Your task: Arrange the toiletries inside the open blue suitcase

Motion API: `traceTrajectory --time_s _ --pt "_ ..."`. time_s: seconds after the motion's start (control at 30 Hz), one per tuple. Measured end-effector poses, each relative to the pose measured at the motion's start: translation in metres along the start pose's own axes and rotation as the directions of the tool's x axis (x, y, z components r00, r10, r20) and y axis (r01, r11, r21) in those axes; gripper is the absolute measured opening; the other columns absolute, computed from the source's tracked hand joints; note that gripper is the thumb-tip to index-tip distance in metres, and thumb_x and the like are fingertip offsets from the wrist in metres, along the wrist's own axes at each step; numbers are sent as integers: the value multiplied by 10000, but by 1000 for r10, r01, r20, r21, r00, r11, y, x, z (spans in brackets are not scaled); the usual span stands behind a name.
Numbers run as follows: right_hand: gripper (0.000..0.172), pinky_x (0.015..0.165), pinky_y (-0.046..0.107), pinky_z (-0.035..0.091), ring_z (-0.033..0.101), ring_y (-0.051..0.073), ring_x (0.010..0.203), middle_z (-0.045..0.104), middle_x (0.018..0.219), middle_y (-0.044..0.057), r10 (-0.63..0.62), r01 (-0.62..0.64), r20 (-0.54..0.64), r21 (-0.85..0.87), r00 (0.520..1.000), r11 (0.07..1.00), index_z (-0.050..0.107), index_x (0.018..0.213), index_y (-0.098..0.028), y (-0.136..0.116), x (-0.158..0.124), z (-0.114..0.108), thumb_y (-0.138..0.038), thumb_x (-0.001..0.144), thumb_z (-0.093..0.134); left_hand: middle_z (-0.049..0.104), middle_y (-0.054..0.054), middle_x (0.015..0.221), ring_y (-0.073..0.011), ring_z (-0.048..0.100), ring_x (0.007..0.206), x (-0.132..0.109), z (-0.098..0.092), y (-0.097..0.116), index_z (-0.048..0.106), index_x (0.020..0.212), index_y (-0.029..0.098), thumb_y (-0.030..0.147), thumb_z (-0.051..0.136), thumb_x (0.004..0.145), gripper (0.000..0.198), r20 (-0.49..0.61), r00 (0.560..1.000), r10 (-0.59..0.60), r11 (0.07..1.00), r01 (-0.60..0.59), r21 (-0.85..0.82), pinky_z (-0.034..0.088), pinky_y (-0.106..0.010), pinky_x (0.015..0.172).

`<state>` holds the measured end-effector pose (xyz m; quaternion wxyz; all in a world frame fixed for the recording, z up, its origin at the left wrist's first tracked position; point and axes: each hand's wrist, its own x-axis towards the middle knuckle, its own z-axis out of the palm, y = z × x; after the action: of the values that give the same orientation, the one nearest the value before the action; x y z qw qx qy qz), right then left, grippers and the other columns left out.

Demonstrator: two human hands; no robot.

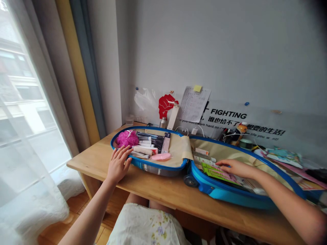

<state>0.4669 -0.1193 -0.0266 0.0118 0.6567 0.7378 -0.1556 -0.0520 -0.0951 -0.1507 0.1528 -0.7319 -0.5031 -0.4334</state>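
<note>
Resting both hands on an open blue suitcase [214,193], a person seated at a wooden counter [158,194] leans over its two halves, laid flat side by side across the middle of the frame. Lying open this way, the case seems to keep both halves within easy reach at once. At centre left, the left hand [119,165] has its grip open, fingers spread across the near rim, just beside a pink bath pouf [127,139] tucked into the corner of the left half. Dark and white tubes [150,143] lie in close parallel rows next to it, probably packed this way to save room, with a pink soap case [160,156] at their near edge. At lower right, the right hand [236,168] is also open, not gripping anything, its fingers flat on papers beside a green booklet [217,173] in the right half. What lies beneath those papers is hard to make out, though they appear to be printed sheets. A beige fabric flap [186,148] stands folded between the halves. At upper right of the frame, a handwritten list [193,103] hangs on the wall behind the counter.
</note>
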Motion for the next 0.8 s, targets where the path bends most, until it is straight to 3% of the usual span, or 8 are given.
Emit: traceTrajectory --time_s 0.27,0.53,0.7,0.8 --pt "531 876 351 509 684 295 976 754 1042 87 -82 81 72 17 994 997 739 981 -200 -9 19 6 -596 702 522 610 -82 1360 -258 505 1303 -1 0 -2 621 1261 233 380 361 985 407 6 1000 21 999 -21 26 284 -461 1141" --pt "289 728 307 485 680 235 792 736 818 57 -47 47 1 -79 999 996 677 790 -211 -18 28 9 -471 700 589 605 -74 1367 -258 495 1313 -1 1 -1 619 1266 242 389 365 983 408 5 1000 9 1000 -9 8 276 -470 1146" --pt "232 623 276 453 654 196 707 715 765 39 15 -25 -104 -98 994 995 656 801 -220 -11 34 -12 -433 734 590 613 -73 1357 -255 504 1302 -1 1 -1 620 1268 236 381 357 988 410 -3 1000 19 1000 -19 13 285 -462 1139" --pt "253 628 278 477 646 183 687 717 820 38 86 -70 -314 63 946 996 673 905 -227 -20 42 -39 -415 742 626 616 -69 1353 -252 503 1303 -1 2 -1 623 1264 244 382 358 988 407 -3 1000 13 1000 -13 15 284 -460 1141"
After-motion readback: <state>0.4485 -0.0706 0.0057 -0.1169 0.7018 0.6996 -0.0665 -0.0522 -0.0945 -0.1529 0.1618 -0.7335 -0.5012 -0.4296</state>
